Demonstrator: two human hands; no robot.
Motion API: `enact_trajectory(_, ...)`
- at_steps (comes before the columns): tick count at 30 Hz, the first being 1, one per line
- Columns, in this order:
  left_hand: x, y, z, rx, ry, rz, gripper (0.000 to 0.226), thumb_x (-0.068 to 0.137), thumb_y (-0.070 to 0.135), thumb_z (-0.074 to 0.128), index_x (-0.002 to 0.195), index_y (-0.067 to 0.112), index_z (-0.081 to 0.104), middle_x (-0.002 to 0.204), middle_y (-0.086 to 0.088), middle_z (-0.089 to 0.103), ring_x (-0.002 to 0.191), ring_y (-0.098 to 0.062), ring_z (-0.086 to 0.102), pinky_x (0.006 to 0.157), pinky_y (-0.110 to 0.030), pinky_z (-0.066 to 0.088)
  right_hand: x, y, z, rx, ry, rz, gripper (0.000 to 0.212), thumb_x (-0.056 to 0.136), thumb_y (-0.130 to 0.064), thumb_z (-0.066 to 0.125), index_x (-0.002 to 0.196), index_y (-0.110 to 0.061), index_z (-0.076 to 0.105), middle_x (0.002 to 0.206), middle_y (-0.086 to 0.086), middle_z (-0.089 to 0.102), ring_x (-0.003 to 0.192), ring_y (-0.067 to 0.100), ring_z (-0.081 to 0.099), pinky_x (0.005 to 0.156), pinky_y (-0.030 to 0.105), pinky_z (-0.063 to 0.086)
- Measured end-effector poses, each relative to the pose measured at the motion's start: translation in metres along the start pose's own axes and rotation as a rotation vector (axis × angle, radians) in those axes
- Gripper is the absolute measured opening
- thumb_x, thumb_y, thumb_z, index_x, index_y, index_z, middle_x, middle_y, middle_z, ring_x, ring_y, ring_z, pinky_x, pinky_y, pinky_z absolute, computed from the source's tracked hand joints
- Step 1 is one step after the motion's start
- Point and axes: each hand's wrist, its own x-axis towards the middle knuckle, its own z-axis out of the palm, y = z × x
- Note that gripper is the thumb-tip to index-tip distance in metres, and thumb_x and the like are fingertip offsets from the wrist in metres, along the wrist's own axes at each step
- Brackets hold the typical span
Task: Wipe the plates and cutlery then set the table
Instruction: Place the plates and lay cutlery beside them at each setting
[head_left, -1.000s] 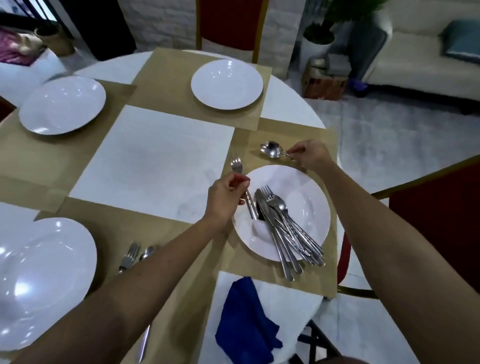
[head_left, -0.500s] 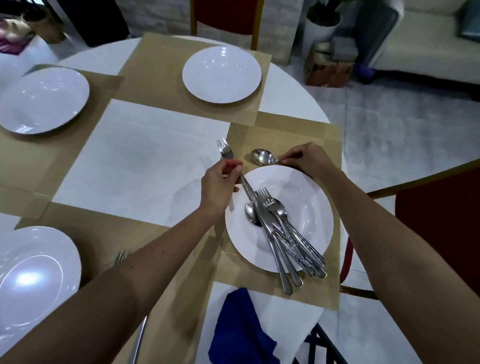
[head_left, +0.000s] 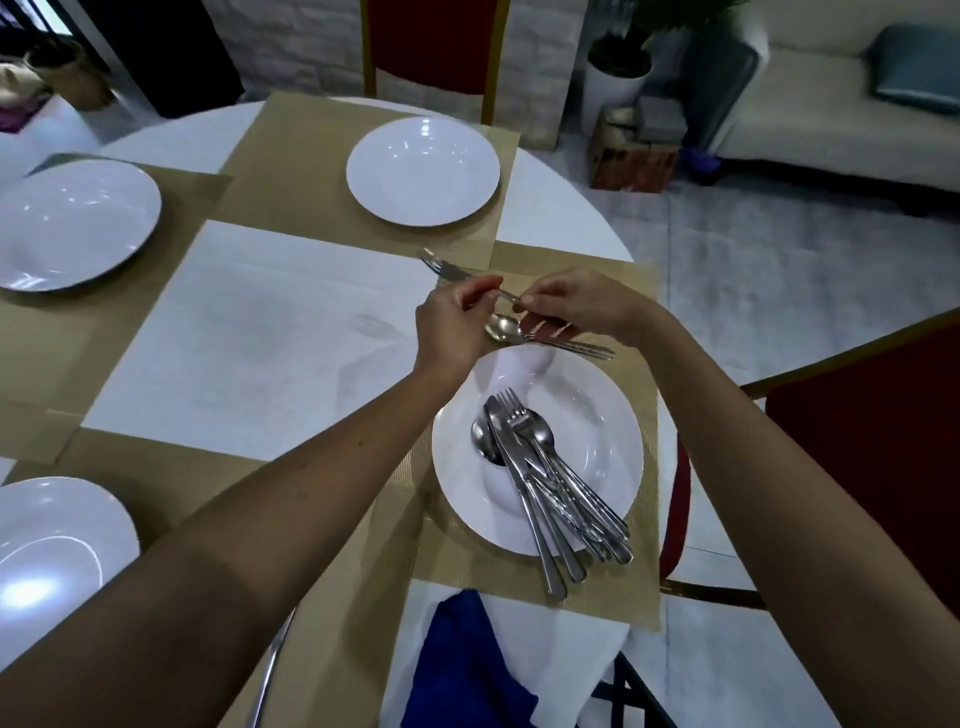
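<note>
Half a second ago the two hands were apart, the left with a fork at the plate's 10 o'clock and the right with a spoon at its 12 o'clock rim; now they have met above the mat just past that rim. The left hand (head_left: 457, 325) pinches the fork (head_left: 452, 271) by its handle between thumb and curled fingers, tines pointing to 10 o'clock and raised off the worktop (head_left: 270, 338). The right hand (head_left: 582, 306) curls its fingers over the handle of the spoon (head_left: 501, 328), whose bowl sticks out toward the left wrist while the handle end shows at 4 o'clock of the hand; its fingertips also meet the end of the fork's handle. The near plate (head_left: 597, 400) is white and glossy on a gold placemat (head_left: 639, 597), and the cutlery pile (head_left: 550, 483) lies across it, heads near the centre and handles fanning over the 5 o'clock rim. The pile shows a knife, a fork and two spoon bowls, but the handles overlap too much to count. A blue cloth (head_left: 467, 660) lies at the plate's 6 o'clock, cut by the bottom edge. Three more white plates sit on mats: the far plate (head_left: 423, 171) at 12 o'clock of the worktop, the left plate (head_left: 72, 223) at 10 o'clock and the lower-left plate (head_left: 52, 556) at 8 o'clock, the last two cropped by the frame. The fork's tines are blurred, and the left forearm hides most of a metal handle (head_left: 267, 680) near the bottom edge.
</note>
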Motion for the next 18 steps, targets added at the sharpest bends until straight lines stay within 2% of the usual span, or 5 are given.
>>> enact_trajectory(5, 0.005, 0.002, 0.001, 0.053, -0.226, 0.146, 0.033, 0.096, 0.011, 0.053, 0.127, 0.018, 0.06, 0.11, 0.005, 0.068, 0.087, -0.003, 0.066, 0.079, -0.008, 0.047, 0.004, 0.016, -0.018, 0.156, 0.195, -0.02, 0.018, 0.098, -0.012, 0.052, 0.107, -0.004, 0.065, 0.079, 0.0, 0.064, 0.061, 0.003, 0.055, 0.056, 0.013, 0.044)
enact_trajectory(8, 0.001, -0.019, -0.014, 0.24, -0.273, 0.272, 0.032, 0.095, 0.009, 0.054, 0.125, 0.017, 0.062, 0.113, 0.005, 0.068, 0.1, -0.004, 0.065, 0.083, -0.005, 0.044, 0.015, 0.037, -0.026, 0.074, 0.371, 0.021, 0.016, 0.096, -0.005, 0.053, 0.102, -0.001, 0.067, 0.074, 0.002, 0.06, 0.061, 0.006, 0.051, 0.053, 0.013, 0.042)
enact_trajectory(10, 0.001, -0.036, -0.029, 0.359, -0.251, 0.264, 0.034, 0.093, 0.011, 0.053, 0.124, 0.018, 0.063, 0.112, -0.001, 0.07, 0.101, -0.014, 0.067, 0.086, -0.015, 0.047, 0.022, 0.055, -0.026, 0.039, 0.44, 0.076, 0.014, 0.094, -0.005, 0.054, 0.094, -0.007, 0.068, 0.072, 0.002, 0.06, 0.06, 0.007, 0.053, 0.054, 0.015, 0.042)
enact_trajectory(13, 0.005, -0.063, -0.049, 0.588, -0.25, 0.295, 0.041, 0.094, 0.027, 0.041, 0.128, 0.013, 0.06, 0.117, -0.011, 0.067, 0.103, -0.029, 0.064, 0.084, -0.028, 0.046, 0.032, 0.08, -0.022, -0.026, 0.502, 0.141, 0.015, 0.093, -0.009, 0.057, 0.092, -0.015, 0.071, 0.081, 0.003, 0.065, 0.07, 0.01, 0.057, 0.071, 0.026, 0.046)
enact_trajectory(18, 0.002, -0.106, -0.056, 0.962, -0.474, 0.459, 0.055, 0.096, 0.036, 0.021, 0.139, 0.012, 0.046, 0.147, -0.015, 0.041, 0.136, -0.037, 0.037, 0.106, -0.053, 0.033, 0.036, 0.098, -0.015, -0.22, 0.521, 0.137, 0.016, 0.092, -0.016, 0.059, 0.101, -0.013, 0.072, 0.097, 0.0, 0.068, 0.09, 0.014, 0.058, 0.08, 0.024, 0.043)
